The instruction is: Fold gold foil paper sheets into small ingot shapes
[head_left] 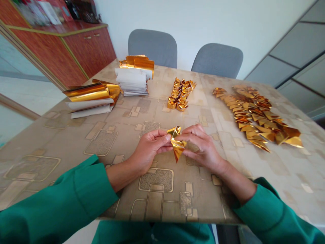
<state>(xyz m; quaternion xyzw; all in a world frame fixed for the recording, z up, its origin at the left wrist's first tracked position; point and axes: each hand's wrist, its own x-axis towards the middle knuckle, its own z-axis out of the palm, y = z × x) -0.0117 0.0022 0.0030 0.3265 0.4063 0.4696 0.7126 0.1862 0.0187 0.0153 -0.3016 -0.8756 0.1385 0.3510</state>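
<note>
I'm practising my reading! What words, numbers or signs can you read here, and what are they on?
None that I can read.
Folded gold piece: no writing visible.
Stacked sheets: no writing visible.
Things on the red cabinet: too blurred to tell.

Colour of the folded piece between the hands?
Shiny gold: the folded piece between the left hand and right hand, best seen in the head view.

Soft, bright light fills the room. Right of the grip, pale sheen washes over the tablecloth; just below the grip it darkens. The gripped gold foil glints. Far beyond, leftward, cabinet-top items blur, and wide-angle distortion stretches the edges.
</note>
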